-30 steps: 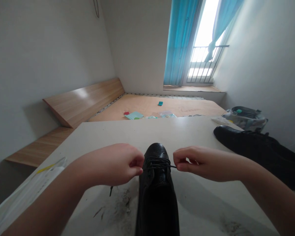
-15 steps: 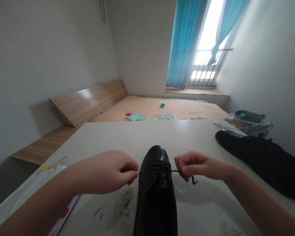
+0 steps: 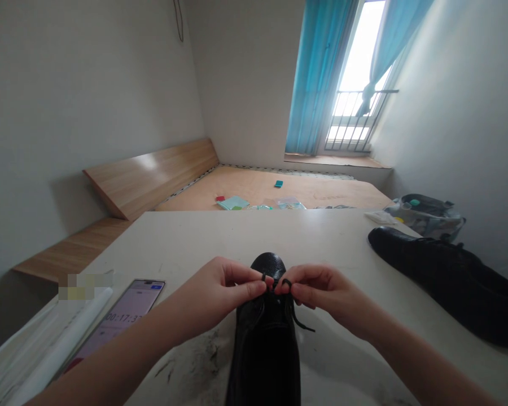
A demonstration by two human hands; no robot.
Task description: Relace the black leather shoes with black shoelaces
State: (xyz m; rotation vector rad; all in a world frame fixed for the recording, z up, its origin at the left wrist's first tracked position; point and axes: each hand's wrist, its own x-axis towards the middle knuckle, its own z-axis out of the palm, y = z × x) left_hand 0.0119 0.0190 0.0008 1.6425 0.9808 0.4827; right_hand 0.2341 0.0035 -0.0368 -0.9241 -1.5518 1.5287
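A black leather lace-up shoe (image 3: 267, 332) stands on the white table, its toe pointing away from me. Over its lacing, my left hand (image 3: 241, 285) pinches a dark shoelace between thumb and forefinger. My right hand (image 3: 317, 285) grips a bent part of the shoelace (image 3: 286, 282) just beside it, the two sets of fingertips almost meeting. One loose lace end (image 3: 305, 325) hangs over the right side of the shoe. The fingers cover most of the crossed laces.
Another black shoe (image 3: 444, 276) lies at the table's right. A phone (image 3: 129, 307) showing a timer and a plastic bag (image 3: 46, 344) are at the left, partly behind my forearm. Past the white table (image 3: 211, 234) are a bed board with small packets and a fabric basket (image 3: 432, 211).
Both hands have come inward from the shoe's two sides to above its laces. The lace, stretched sideways before, is now bent at the fingertips. More of the phone shows.
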